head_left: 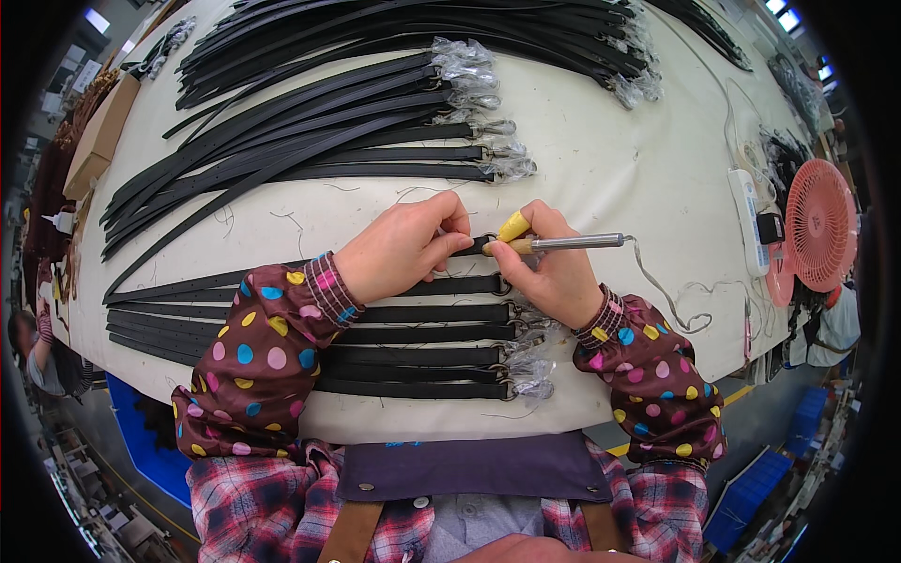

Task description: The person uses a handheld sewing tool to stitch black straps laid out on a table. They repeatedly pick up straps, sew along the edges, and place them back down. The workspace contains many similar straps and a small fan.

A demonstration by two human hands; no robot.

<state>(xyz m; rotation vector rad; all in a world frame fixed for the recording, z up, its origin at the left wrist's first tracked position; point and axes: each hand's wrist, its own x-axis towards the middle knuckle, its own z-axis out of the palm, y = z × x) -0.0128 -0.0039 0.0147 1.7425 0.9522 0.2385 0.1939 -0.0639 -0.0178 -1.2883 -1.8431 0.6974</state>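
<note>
My left hand [409, 242] pinches the end of a black strap [476, 246] beside its metal ring. In my right hand [552, 272] is a corded soldering iron [574, 242], with a tan section at my fingers and a metal barrel pointing right. A yellow covering wraps one right fingertip. Both hands meet at the strap's end, and my fingers hide the iron's tip. Below them, several more black straps [422, 333] lie side by side, with metal buckles in clear plastic wrap [530, 371] at their right ends.
Beyond my hands lie a bundle of black straps [328, 155] and a larger pile [404, 38]. To the right are a pink fan [821, 225], a white power strip [748, 220] and a loose grey cord [657, 286]. A cardboard box [101, 136] stands at the left edge. Loose threads dot the white table [601, 188].
</note>
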